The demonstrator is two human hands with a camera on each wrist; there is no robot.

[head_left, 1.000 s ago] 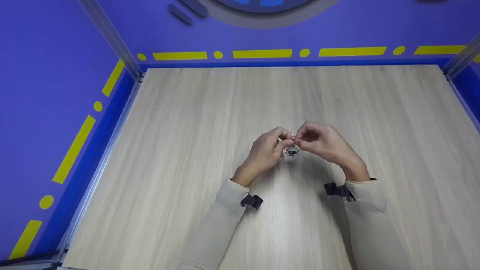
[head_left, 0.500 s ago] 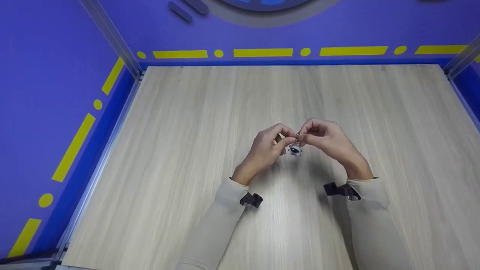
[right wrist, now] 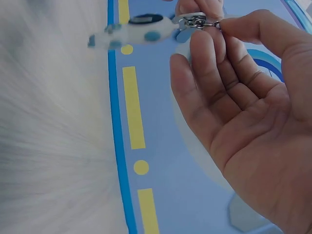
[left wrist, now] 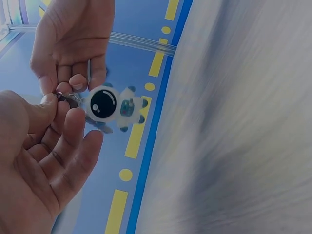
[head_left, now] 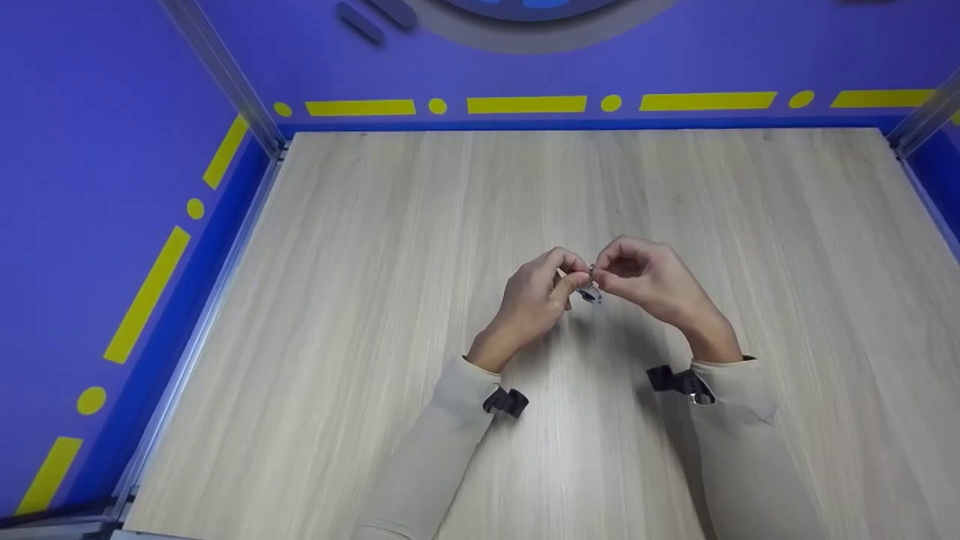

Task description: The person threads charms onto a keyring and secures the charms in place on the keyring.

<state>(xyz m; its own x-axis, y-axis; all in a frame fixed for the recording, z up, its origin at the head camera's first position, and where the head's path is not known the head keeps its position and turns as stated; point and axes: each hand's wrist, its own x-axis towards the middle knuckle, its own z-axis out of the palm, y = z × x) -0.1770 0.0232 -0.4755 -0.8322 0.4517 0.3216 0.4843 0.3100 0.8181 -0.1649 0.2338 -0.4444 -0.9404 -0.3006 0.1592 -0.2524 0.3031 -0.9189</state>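
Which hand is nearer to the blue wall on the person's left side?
Left. The left hand, well apart from the blue wall, is on that wall's side of the white figure; the right hand is on the figure's far side.

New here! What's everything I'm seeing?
Astronaut figure: one, white with blue-green and black, hanging mid-air
Metal fastening: one, silvery, at the figure's head
Table: one, pale wood, below
Walls: three, blue-purple, left, back and right
Wall marks: many, yellow, low down
Round emblem: one, grey-blue, back wall
Metal posts: two, grey, far corners
Wrist devices: two, black, one per wrist
Sleeves: two, beige, near edge
Left hand, right hand: one each, bare, both pinching the fastening
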